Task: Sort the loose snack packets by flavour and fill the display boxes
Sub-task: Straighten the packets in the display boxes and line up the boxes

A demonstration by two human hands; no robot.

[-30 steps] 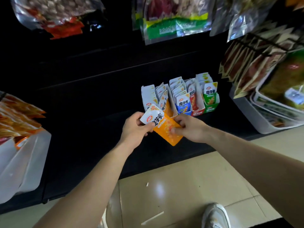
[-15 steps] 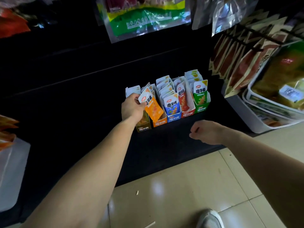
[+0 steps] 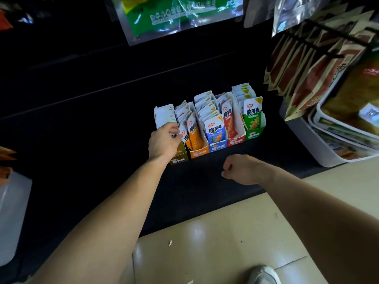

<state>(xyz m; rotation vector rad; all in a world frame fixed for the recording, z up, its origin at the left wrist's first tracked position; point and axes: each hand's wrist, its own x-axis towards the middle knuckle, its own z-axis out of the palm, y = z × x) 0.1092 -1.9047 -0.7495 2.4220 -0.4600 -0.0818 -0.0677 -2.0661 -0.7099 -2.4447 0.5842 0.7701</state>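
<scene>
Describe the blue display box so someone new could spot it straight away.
On the dark shelf, below the hanging green bag, stands a row of five display boxes. The blue box is the middle one, between the orange box and the red box; only it has a blue front.

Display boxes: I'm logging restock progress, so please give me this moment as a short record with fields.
row, left to right: brown box, orange box, blue box, red box, green box
standing on: dark shelf
contents: every box holds upright packets
left hand: pinches an orange packet at the front of the orange box
right hand: curled, holding nothing, in front of the boxes
nearby: white tray of larger bags, to the right
</scene>
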